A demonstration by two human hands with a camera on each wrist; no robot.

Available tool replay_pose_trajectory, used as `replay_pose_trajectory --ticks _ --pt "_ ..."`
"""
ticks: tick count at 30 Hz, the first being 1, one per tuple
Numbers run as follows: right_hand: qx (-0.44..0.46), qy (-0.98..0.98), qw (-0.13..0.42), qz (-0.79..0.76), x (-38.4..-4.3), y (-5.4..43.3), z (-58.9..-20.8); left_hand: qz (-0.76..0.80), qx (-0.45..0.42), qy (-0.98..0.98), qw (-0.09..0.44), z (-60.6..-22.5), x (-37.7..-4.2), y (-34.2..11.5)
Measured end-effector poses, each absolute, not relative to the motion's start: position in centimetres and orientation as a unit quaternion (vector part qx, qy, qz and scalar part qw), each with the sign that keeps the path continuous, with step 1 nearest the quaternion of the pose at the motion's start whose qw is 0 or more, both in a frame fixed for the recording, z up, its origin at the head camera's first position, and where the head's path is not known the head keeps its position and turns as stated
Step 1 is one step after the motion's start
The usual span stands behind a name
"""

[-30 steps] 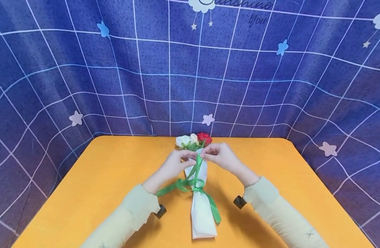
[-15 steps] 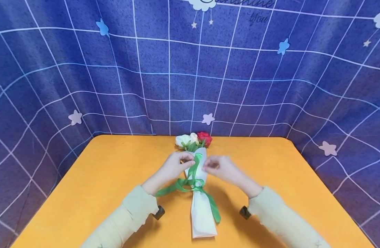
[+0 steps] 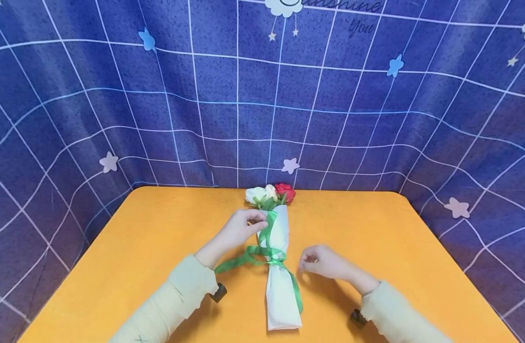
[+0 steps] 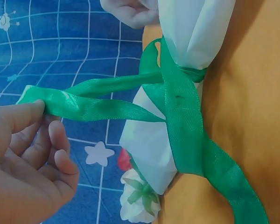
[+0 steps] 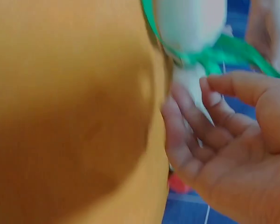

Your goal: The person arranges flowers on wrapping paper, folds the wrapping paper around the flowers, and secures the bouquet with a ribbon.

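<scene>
A small bouquet lies on the orange table, wrapped in white paper [image 3: 281, 297], with a red rose [image 3: 285, 193] and paler blooms [image 3: 256, 195] at the far end. Green ribbon [image 4: 186, 126] is wound round its middle, its tails hanging to both sides. Between thumb and index finger, my left hand [image 3: 241, 228] pinches a folded loop of this ribbon and draws it up over the paper; the left wrist view shows the pinch closely. My right hand [image 3: 324, 262] hovers beside the bouquet on its right, fingers loosely bent and holding nothing. In the right wrist view its fingertips overlap the wrap.
The orange table [image 3: 168, 224] extends on both sides of the bouquet. Behind it hangs a blue cloth [image 3: 219, 119] with a white grid and stars. A dark wrist camera [image 3: 218, 292] sits under the left cuff, another one [image 3: 358, 318] under the right.
My right hand has let go of the ribbon near the flowers and moved down and to the right, away from the bouquet. The left hand still pinches the ribbon in about the same spot.
</scene>
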State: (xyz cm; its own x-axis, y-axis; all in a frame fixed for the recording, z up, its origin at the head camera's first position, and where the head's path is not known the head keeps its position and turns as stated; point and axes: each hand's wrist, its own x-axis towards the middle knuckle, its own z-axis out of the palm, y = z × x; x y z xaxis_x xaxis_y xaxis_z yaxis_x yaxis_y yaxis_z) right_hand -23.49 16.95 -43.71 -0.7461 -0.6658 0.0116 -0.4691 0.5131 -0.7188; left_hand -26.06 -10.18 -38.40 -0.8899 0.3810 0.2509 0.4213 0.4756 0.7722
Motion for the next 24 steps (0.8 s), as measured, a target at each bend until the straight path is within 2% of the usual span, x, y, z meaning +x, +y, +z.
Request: replay_pose_trajectory --ticks 3,9,17,21,24 --pt "-0.329 0.857 0.138 -0.372 -23.6 18.4 -43.7 -0.456 -0.230 -0.859 0.016 -38.5 -26.1 -10.2" --pt "-0.378 0.877 0.097 -0.280 -23.2 17.8 -44.6 -0.458 -0.235 -0.857 0.009 -38.3 -26.0 -10.2" --pt "-0.395 0.849 0.132 -0.325 -23.4 15.8 -45.1 -0.458 -0.245 -0.854 0.015 -38.3 -25.9 -10.2" --pt "-0.414 0.838 0.138 -0.328 -23.6 17.5 -44.9 -0.454 -0.248 -0.855 0.018 -38.4 -26.1 -10.3" --pt "-0.430 0.842 0.123 -0.303 -23.8 19.7 -44.4 -0.455 -0.246 -0.856 0.016 -38.4 -26.1 -10.4"
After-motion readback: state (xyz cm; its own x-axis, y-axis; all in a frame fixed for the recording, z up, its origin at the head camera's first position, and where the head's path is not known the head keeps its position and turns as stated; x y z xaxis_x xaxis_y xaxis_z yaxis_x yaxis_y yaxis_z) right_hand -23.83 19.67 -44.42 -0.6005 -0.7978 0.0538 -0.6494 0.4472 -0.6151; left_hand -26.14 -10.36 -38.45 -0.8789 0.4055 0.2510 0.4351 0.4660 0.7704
